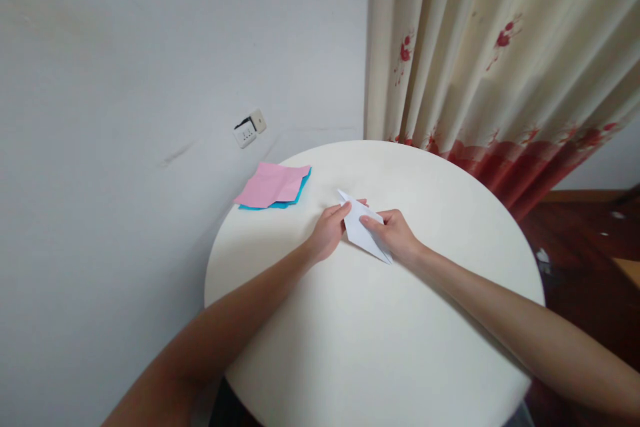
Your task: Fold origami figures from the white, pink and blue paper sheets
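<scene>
Left hand [327, 232]: bare, pinching the upper left edge of a white, folded, sharp-pointed piece of paper [357, 228]; thumb on the near face, some fingertips showing past the far edge.
Right hand [397, 235]: clamped on the same piece, thumb flat on its face, other fingers mostly hidden behind.
Crease risk: layers could slide out of line, in my judgement, if the two thumbs press or pull unevenly; a crooked fold would result.
Tip risk: both narrow points stick out unsupported; pushing one against the smooth, round white counter [400, 340] could bend it.
Tear risk: thin paper, so a hard tug between the hands might rip an edge.
White paper: between the hands, right of the left thumb, running under the right thumb; one point juts away past the left thumb, the other slants back toward the person, beside the right palm. Contact with counter: cannot tell.
Spare sheets: creased pink paper [274, 185] over bright blue paper [284, 205], at the counter's far left edge, apart from both hands.
</scene>
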The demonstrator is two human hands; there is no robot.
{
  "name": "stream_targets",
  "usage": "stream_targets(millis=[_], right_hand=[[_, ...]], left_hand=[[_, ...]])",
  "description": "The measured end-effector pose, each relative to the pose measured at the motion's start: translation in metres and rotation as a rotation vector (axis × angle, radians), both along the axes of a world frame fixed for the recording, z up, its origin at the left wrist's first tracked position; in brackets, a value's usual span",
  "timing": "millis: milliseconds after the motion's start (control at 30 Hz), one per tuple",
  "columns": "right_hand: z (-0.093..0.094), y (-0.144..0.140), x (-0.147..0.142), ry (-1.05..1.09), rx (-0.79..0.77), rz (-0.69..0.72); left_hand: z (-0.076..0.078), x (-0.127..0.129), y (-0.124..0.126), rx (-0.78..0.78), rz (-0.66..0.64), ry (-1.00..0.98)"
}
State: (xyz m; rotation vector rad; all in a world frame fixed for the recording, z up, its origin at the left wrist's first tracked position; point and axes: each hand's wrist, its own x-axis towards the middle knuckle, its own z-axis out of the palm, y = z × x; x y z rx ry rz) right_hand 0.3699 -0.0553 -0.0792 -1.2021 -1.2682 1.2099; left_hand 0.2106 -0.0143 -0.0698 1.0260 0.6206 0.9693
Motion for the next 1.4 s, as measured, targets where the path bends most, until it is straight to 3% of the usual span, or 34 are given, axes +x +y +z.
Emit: stream_targets(millis=[333, 667, 900, 967, 1133, 1267, 1400], right_hand=[[0.008, -0.006, 0.000, -0.035, 0.008, 0.072], [0.000, -0.005, 0.000, -0.005, -0.004, 0.092], [0.006, -0.007, -0.002, -0.008, -0.026, 0.086], [0.007, -0.007, -0.002, 0.007, -0.031, 0.078], [0.005, -0.005, -0.002, 0.070, -0.016, 0.067], [0.004, -0.005, -0.003, 0.122, -0.028, 0.064], [0.005, -0.006, -0.004, 0.146, -0.055, 0.059]], left_hand=[[0.005, -0.002, -0.004, 0.115, 0.087, 0.100], [0.014, -0.004, -0.001, 0.176, 0.143, 0.028], [0.020, -0.006, 0.001, 0.170, 0.171, 0.009], [0.018, -0.006, 0.001, 0.149, 0.140, 0.014], [0.006, -0.005, -0.003, 0.048, -0.087, 0.091], [0.001, -0.002, -0.005, 0.026, -0.074, 0.081], [0.006, 0.001, -0.008, -0.030, -0.055, 0.051]])
